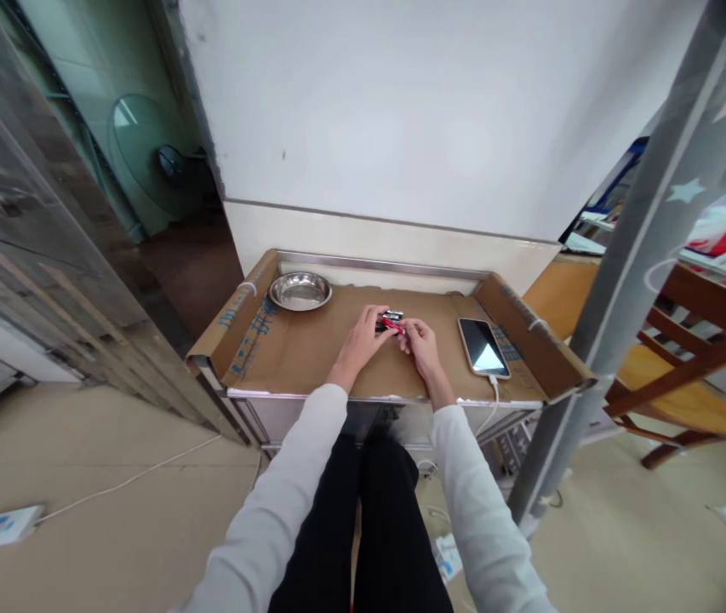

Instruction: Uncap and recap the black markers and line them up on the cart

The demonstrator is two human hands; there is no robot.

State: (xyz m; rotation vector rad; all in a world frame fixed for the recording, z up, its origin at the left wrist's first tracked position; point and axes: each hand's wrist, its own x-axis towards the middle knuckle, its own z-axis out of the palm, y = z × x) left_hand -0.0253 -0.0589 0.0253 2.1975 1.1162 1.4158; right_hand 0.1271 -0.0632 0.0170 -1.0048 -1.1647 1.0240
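Note:
Above the cardboard-lined tabletop (pixel 311 353), my two hands meet around a small red object (pixel 391 324). My left hand (pixel 363 339) is closed on it, with the fingers curled over its left side and dark parts showing between them. From the right, my right hand (pixel 422 342) pinches the near right end of the same red piece. Just beyond the fingertips shows a small dark and silver cylindrical piece (pixel 392 314), perhaps a battery; whether it is held or lies on the cardboard I cannot tell. Fingers partly hide the red object, so its exact kind is unclear.
A round shiny metal dish (pixel 300 291) stands at the table's back left. At the right lies a phone (pixel 484 347) with a white cable (pixel 495 393). Folded cardboard walls edge both sides. A grey metal post (pixel 624 272) and wooden chair (pixel 688 366) stand to the right.

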